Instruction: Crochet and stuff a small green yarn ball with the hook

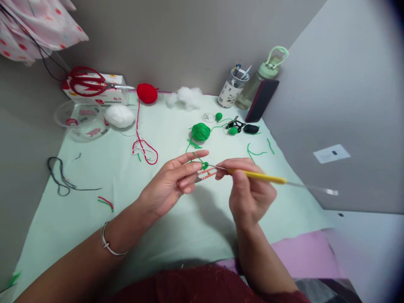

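Note:
My right hand (251, 191) is closed round the yellow handle of a crochet hook (259, 175), whose thin metal shaft points left. Its tip meets a small piece of green crochet (205, 165), pinched between the thumb and fingers of my left hand (176, 174). Green yarn runs over a raised finger of the left hand and back to a green yarn ball (200, 132) on the table. Just under the stitches, between the hands, is a flat orange object (208, 173), partly hidden, whose kind I cannot make out.
Behind lie a red yarn ball (147, 93), a white yarn ball (119, 115) and fluffy white stuffing (186, 98). Red-handled scissors (88, 82) rest on a box at the left. A pen cup (232, 90), a bottle (252, 90) and a phone (262, 101) stand at the back right.

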{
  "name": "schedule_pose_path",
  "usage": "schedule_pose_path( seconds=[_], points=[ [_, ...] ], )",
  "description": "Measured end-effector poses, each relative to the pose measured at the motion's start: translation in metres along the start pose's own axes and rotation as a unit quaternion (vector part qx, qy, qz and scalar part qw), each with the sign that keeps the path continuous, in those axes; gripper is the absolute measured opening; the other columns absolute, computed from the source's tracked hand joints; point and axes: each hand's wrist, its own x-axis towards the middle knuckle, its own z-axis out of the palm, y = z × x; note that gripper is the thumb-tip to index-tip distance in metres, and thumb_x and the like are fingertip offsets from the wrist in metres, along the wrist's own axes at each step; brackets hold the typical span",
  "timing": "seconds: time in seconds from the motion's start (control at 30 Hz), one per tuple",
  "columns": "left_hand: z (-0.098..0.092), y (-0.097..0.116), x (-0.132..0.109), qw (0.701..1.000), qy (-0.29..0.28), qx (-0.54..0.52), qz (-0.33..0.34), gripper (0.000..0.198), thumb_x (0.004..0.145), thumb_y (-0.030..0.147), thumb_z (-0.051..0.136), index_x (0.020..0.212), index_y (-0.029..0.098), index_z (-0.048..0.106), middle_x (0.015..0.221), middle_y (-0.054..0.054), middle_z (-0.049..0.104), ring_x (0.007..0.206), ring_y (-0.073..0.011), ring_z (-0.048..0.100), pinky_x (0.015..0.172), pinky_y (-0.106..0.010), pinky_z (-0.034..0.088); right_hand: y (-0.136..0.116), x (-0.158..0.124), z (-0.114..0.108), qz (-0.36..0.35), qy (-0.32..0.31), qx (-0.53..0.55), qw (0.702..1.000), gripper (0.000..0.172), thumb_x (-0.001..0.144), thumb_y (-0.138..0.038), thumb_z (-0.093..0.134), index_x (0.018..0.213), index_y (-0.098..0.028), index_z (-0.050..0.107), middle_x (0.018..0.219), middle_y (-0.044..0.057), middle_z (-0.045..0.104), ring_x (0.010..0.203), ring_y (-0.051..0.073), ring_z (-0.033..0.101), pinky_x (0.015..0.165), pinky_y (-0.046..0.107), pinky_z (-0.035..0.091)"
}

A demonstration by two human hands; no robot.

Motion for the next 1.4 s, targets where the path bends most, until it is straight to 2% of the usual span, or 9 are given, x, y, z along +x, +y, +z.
schedule_pose_path(
  seconds=[0.17, 0.27, 0.43, 0.57, 0.67, 0.97, 1.1, 1.23, 1.4],
  points=[
    [0.003, -0.003, 0.0, 0.999, -0.009, 0.034, 0.037, 0.03, 0.081, 0.017, 0.087, 0.11, 0.017, 0.082, 0.064, 0.008, 0.053, 0.047, -0.0022, 0.032, 0.044, -0.015, 0.041, -0.002, 0.008, 0.003, 0.074, -0.031, 0.095, 0.992, 0.018, 0.105, -0.025, 0.064, 0.105, -0.026, 0.081, 0.097, 0.004, 0.079, 0.078, 0.017, 0.074, 0.062, 0.031, 0.062],
    [0.004, -0.008, 0.001, 0.997, 0.003, 0.044, 0.058, 0.034, 0.078, 0.018, 0.09, 0.111, 0.016, 0.082, 0.07, 0.006, 0.059, 0.048, -0.0027, 0.036, 0.044, -0.016, 0.045, -0.001, 0.002, 0.007, 0.016, -0.047, 0.021, 0.999, 0.023, 0.104, -0.017, 0.064, 0.113, -0.029, 0.081, 0.102, 0.004, 0.081, 0.089, 0.018, 0.077, 0.071, 0.033, 0.064],
    [0.0, -0.01, 0.003, 0.999, 0.006, 0.021, 0.025, 0.036, 0.08, 0.022, 0.091, 0.114, 0.015, 0.083, 0.059, 0.01, 0.044, 0.047, -0.002, 0.029, 0.044, -0.013, 0.039, 0.003, -0.008, 0.006, -0.13, -0.042, -0.185, 0.973, 0.036, 0.098, -0.009, 0.069, 0.123, -0.032, 0.079, 0.115, 0.006, 0.08, 0.099, 0.021, 0.078, 0.079, 0.035, 0.067],
    [-0.004, -0.004, 0.004, 1.0, 0.018, -0.02, 0.004, 0.031, 0.082, 0.018, 0.088, 0.113, 0.012, 0.083, 0.063, 0.01, 0.039, 0.049, -0.0007, 0.025, 0.042, -0.011, 0.033, 0.003, 0.001, -0.001, -0.004, -0.008, -0.031, 0.999, 0.022, 0.103, -0.016, 0.063, 0.111, -0.027, 0.081, 0.094, 0.004, 0.078, 0.078, 0.017, 0.075, 0.067, 0.033, 0.064],
    [-0.003, -0.003, 0.003, 0.999, 0.019, -0.007, 0.027, 0.031, 0.081, 0.017, 0.087, 0.112, 0.014, 0.083, 0.06, 0.01, 0.04, 0.047, -0.0014, 0.027, 0.043, -0.012, 0.036, 0.001, 0.008, -0.003, 0.101, 0.01, 0.097, 0.99, 0.017, 0.104, -0.028, 0.065, 0.101, -0.025, 0.081, 0.087, 0.003, 0.076, 0.067, 0.015, 0.071, 0.06, 0.031, 0.062],
    [0.002, -0.003, 0.002, 0.998, 0.0, 0.054, 0.03, 0.037, 0.085, 0.019, 0.083, 0.121, 0.016, 0.079, 0.065, 0.007, 0.055, 0.047, -0.0027, 0.033, 0.044, -0.017, 0.043, 0.001, 0.008, -0.003, 0.145, -0.029, 0.133, 0.98, 0.021, 0.107, -0.033, 0.06, 0.101, -0.023, 0.078, 0.094, 0.004, 0.082, 0.069, 0.015, 0.074, 0.063, 0.032, 0.065],
    [0.002, -0.004, 0.002, 0.996, 0.025, 0.067, 0.048, 0.043, 0.081, 0.021, 0.087, 0.122, 0.015, 0.078, 0.056, 0.01, 0.044, 0.047, -0.0046, 0.032, 0.045, -0.017, 0.043, -0.001, 0.0, -0.002, 0.001, -0.039, -0.029, 0.999, 0.022, 0.107, -0.021, 0.057, 0.114, -0.027, 0.077, 0.098, 0.003, 0.081, 0.079, 0.017, 0.077, 0.071, 0.032, 0.067],
    [0.001, -0.006, 0.003, 0.998, 0.025, 0.038, 0.037, 0.044, 0.08, 0.022, 0.089, 0.122, 0.015, 0.079, 0.056, 0.011, 0.042, 0.048, -0.004, 0.029, 0.045, -0.015, 0.04, 0.0, -0.007, 0.001, -0.119, -0.067, -0.2, 0.97, 0.031, 0.098, -0.012, 0.068, 0.114, -0.035, 0.082, 0.107, 0.002, 0.08, 0.093, 0.019, 0.077, 0.077, 0.032, 0.066],
    [0.001, -0.002, 0.001, 1.0, 0.011, 0.001, -0.001, 0.033, 0.084, 0.02, 0.086, 0.116, 0.014, 0.082, 0.06, 0.01, 0.038, 0.049, -0.0021, 0.024, 0.043, -0.012, 0.035, 0.0, 0.002, -0.001, 0.036, 0.005, 0.031, 0.999, 0.021, 0.106, -0.022, 0.06, 0.109, -0.028, 0.08, 0.096, 0.003, 0.077, 0.075, 0.016, 0.073, 0.066, 0.033, 0.065]
  ],
)
